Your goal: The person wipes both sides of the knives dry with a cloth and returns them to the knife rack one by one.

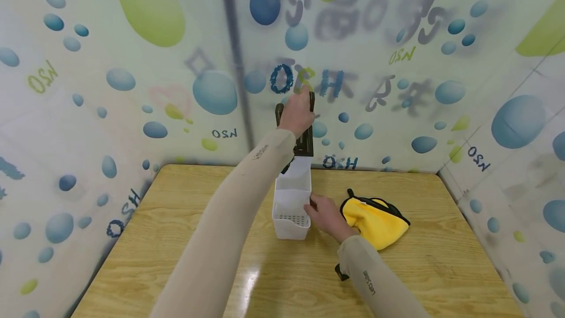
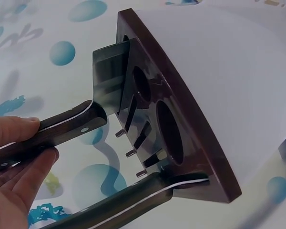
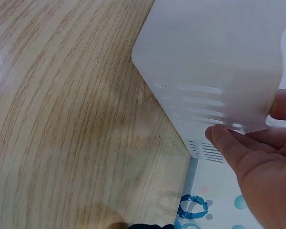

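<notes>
A white knife holder (image 3: 214,52) with a dark brown slotted top (image 2: 200,129) stands on the table. My left hand (image 1: 297,112) is above it, gripping the dark riveted handle of a broad-bladed kitchen knife (image 2: 62,131). That blade sits partly in a slot at one end of the top, with much of it still showing. A second knife (image 2: 119,205) stands in the holder, its dark handle sticking out below my left hand in the left wrist view. My right hand (image 1: 328,215) pinches the holder's side edge, thumb and fingers on either side of the white wall.
A yellow cloth (image 1: 379,225) with black trim lies crumpled right of the holder. Beside my right sleeve, a small black object (image 1: 341,273) is partly hidden. Behind the wooden table (image 1: 198,195) rises a patterned wall (image 1: 375,53).
</notes>
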A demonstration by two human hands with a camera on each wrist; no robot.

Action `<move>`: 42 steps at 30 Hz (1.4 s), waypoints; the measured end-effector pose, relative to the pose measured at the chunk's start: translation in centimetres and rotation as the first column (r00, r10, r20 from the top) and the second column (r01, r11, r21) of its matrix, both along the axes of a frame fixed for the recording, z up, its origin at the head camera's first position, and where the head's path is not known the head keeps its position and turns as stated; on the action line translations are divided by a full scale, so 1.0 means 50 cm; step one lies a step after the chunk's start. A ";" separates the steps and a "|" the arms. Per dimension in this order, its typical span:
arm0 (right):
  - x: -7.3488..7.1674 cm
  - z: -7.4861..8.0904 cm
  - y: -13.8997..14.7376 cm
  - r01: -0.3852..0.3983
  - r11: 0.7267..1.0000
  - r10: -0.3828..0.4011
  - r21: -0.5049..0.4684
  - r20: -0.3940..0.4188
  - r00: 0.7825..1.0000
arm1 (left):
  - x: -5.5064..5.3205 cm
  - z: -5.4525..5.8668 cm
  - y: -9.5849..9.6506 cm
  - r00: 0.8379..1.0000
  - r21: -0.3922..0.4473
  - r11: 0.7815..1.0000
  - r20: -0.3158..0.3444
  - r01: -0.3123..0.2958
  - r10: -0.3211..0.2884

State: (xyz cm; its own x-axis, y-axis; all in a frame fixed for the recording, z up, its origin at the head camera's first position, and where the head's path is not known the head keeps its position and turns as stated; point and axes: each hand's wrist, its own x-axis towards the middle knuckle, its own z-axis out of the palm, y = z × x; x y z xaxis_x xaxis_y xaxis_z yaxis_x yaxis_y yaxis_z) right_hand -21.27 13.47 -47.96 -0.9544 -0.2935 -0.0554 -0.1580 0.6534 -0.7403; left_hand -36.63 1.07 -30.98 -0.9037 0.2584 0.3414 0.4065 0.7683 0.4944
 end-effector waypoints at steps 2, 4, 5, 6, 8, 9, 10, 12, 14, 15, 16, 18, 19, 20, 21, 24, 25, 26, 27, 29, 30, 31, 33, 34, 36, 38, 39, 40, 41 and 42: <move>-0.001 -0.002 0.000 0.002 1.000 -0.002 0.001 0.003 1.000 | -0.002 -0.004 0.001 1.000 -0.003 1.000 0.002 -0.003 0.003; -0.001 -0.004 0.000 0.001 1.000 -0.001 0.001 -0.003 1.000 | -0.004 -0.009 0.001 1.000 -0.007 1.000 0.005 -0.007 0.007; -0.002 -0.005 0.000 0.000 1.000 0.000 0.001 -0.004 1.000 | -0.004 -0.011 0.001 1.000 -0.010 1.000 0.006 -0.008 0.009; -0.002 -0.006 0.000 -0.001 1.000 0.001 0.001 -0.006 1.000 | -0.005 -0.013 0.001 1.000 -0.013 1.000 0.007 -0.010 0.010; -0.002 -0.006 0.000 -0.004 1.000 0.004 0.004 -0.009 1.000 | -0.004 -0.017 0.002 1.000 -0.017 1.000 0.014 -0.014 0.014; -0.002 -0.006 0.000 -0.005 1.000 0.005 0.005 -0.010 1.000 | -0.004 -0.018 0.002 1.000 -0.018 1.000 0.015 -0.016 0.016; -0.001 -0.005 0.000 -0.007 1.000 0.007 0.007 -0.012 1.000 | -0.004 -0.019 0.002 1.000 -0.020 1.000 0.015 -0.017 0.017; 0.000 -0.004 0.000 -0.009 1.000 0.009 0.007 -0.010 1.000 | -0.005 -0.020 0.003 1.000 -0.022 1.000 0.014 -0.018 0.018; 0.001 -0.002 0.000 -0.006 1.000 0.006 0.003 -0.007 1.000 | -0.005 -0.021 0.003 1.000 -0.029 0.999 0.009 -0.019 0.019; 0.001 -0.002 -0.001 -0.003 1.000 0.003 0.001 -0.004 1.000 | -0.006 -0.021 0.003 1.000 -0.032 0.999 0.007 -0.020 0.020; 0.001 -0.001 -0.001 -0.001 1.000 0.001 -0.001 -0.004 1.000 | -0.006 -0.021 0.003 1.000 -0.034 0.999 0.005 -0.020 0.020; 0.002 0.000 -0.001 0.006 1.000 -0.006 -0.007 0.002 1.000 | -0.007 -0.021 0.004 1.000 -0.037 0.999 0.004 -0.024 0.024; 0.001 -0.001 -0.001 0.004 1.000 -0.004 -0.005 -0.004 1.000 | -0.007 -0.022 0.004 1.000 -0.039 0.999 0.004 -0.027 0.027; 0.001 -0.001 -0.002 0.005 1.000 -0.005 -0.006 -0.005 1.000 | -0.007 -0.022 0.004 0.999 -0.039 0.999 0.006 -0.031 0.031; 0.001 -0.001 -0.002 0.004 1.000 -0.004 -0.007 -0.006 1.000 | -0.007 -0.023 0.005 0.999 -0.036 0.999 0.008 -0.034 0.034; 0.001 -0.002 -0.001 -0.002 1.000 0.002 -0.009 -0.008 1.000 | -0.007 -0.026 0.006 0.999 -0.023 0.999 0.021 -0.042 0.043; 0.001 -0.002 -0.001 -0.001 1.000 0.001 -0.010 -0.006 1.000 | -0.007 -0.027 0.007 0.999 -0.018 0.999 0.026 -0.044 0.045; 0.001 -0.002 -0.002 0.002 1.000 -0.002 -0.012 0.000 1.000 | -0.006 -0.027 0.007 0.999 -0.012 0.999 0.028 -0.046 0.046; 0.001 -0.003 -0.002 0.002 1.000 -0.002 -0.010 -0.001 1.000 | -0.005 -0.028 0.008 0.998 -0.008 0.999 0.031 -0.047 0.047; 0.001 -0.004 -0.002 0.003 1.000 -0.003 -0.005 0.001 1.000 | -0.003 -0.028 0.009 0.998 -0.002 0.999 0.034 -0.049 0.049; 0.001 -0.005 -0.003 0.004 1.000 -0.004 -0.002 0.000 1.000 | -0.002 -0.029 0.009 0.998 -0.002 0.999 0.033 -0.051 0.051; 0.001 -0.006 -0.004 0.007 1.000 -0.007 -0.001 0.003 1.000 | -0.001 -0.029 0.009 0.998 -0.001 0.999 0.033 -0.053 0.053; 0.001 -0.007 -0.005 0.006 1.000 -0.006 0.004 0.000 1.000 | 0.001 -0.031 0.010 0.998 0.002 0.998 0.037 -0.058 0.058; 0.001 -0.008 -0.005 0.006 1.000 -0.006 0.003 0.001 1.000 | 0.002 -0.031 0.010 0.997 0.009 0.998 0.042 -0.060 0.059; 0.001 -0.007 -0.006 0.007 1.000 -0.007 0.001 -0.003 1.000 | 0.005 -0.033 0.010 0.997 0.021 0.998 0.047 -0.062 0.061; 0.001 -0.007 -0.006 0.007 1.000 -0.007 -0.002 -0.002 1.000 | 0.007 -0.035 0.011 0.997 0.033 0.998 0.051 -0.061 0.060; 0.001 -0.007 -0.006 0.008 1.000 -0.008 -0.002 -0.003 1.000 | 0.008 -0.036 0.012 0.997 0.039 0.997 0.053 -0.060 0.058; 0.001 -0.007 -0.006 0.009 1.000 -0.009 -0.002 -0.002 1.000 | 0.009 -0.037 0.013 0.997 0.042 0.997 0.053 -0.060 0.058; 0.002 -0.007 -0.006 0.010 1.000 -0.010 -0.001 -0.002 1.000 | 0.011 -0.038 0.013 0.997 0.039 0.997 0.047 -0.060 0.058; 0.002 -0.007 -0.005 0.011 1.000 -0.011 0.002 -0.001 1.000 | 0.012 -0.039 0.014 0.997 0.037 0.997 0.045 -0.061 0.060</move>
State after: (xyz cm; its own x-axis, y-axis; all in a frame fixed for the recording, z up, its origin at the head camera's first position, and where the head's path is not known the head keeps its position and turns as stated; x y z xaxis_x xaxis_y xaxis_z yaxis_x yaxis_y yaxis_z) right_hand -21.19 13.20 -48.30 -0.9576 -0.2827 -0.0553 -0.1511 0.6566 -0.7390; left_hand -36.02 1.77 -32.95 -0.9316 0.1901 0.3099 0.3371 0.7709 0.5405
